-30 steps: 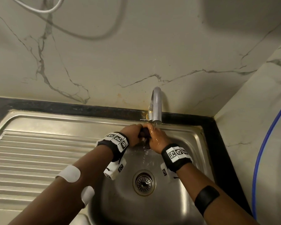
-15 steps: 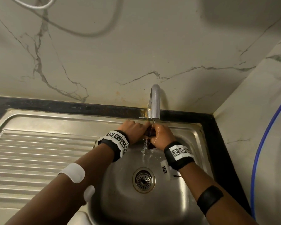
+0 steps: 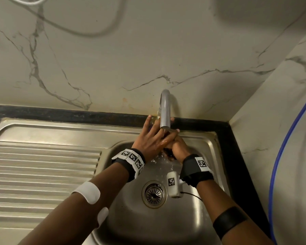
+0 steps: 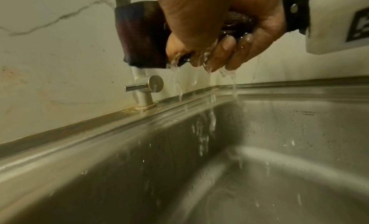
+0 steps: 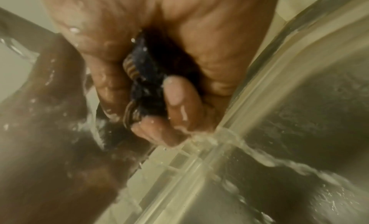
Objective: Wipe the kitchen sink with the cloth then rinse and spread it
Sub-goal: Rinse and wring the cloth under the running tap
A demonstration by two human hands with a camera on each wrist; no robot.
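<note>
The drain (image 3: 154,194) sits in the floor of the sink (image 3: 42,131), nearest to the person, between the two forearms. Above it the hands meet under the tap (image 3: 165,110), over the back part of the basin.

The right hand (image 3: 179,147) is closed into a fist around the cloth (image 4: 143,34), which is dark and wet. In the right wrist view the curled fingers (image 5: 177,91) press the bunched cloth (image 5: 147,78) into the palm, and a striped edge of it comes out between them. In the left wrist view one flat end of the cloth sticks out of the fist toward the wall, and water (image 4: 211,120) runs down from the fingers into the basin.

The left hand (image 3: 148,140) lies over the right hand with its fingers straight and spread, pointing to the wall. It rests on the right hand and perhaps on the cloth; the views do not show this clearly. It does not grip anything.

Behind the hands, the tap handle (image 4: 143,86) stands at the base of the tap, at the sink's back edge. Further back is the marble wall (image 3: 148,50).
</note>
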